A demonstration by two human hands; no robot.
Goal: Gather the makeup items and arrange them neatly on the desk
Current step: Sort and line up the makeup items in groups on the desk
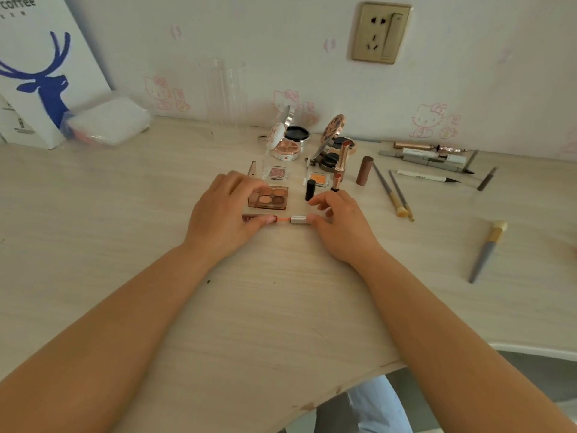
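A slim lip pencil (285,219) with an orange-pink stem and a silver collar lies flat on the pale wooden desk (125,245). My left hand (223,214) pinches its brown left end, and my right hand (338,223) pinches the silver right end. Just behind it sits an open eyeshadow palette (271,197) with brown and peach pans. Behind that are a black cap (310,189), open lipsticks (342,159), a small orange pan (318,179), a pink glitter pan (278,173) and two open round compacts (285,145), (335,139).
Two thin brushes (392,192) lie to the right, a grey brush (487,250) nearer the right edge, several pens and liners (431,160) by the wall. A clear glass (226,98), a tissue pack (107,121) and a deer-print bag (40,70) stand at the back left. The desk's curved front edge runs bottom right.
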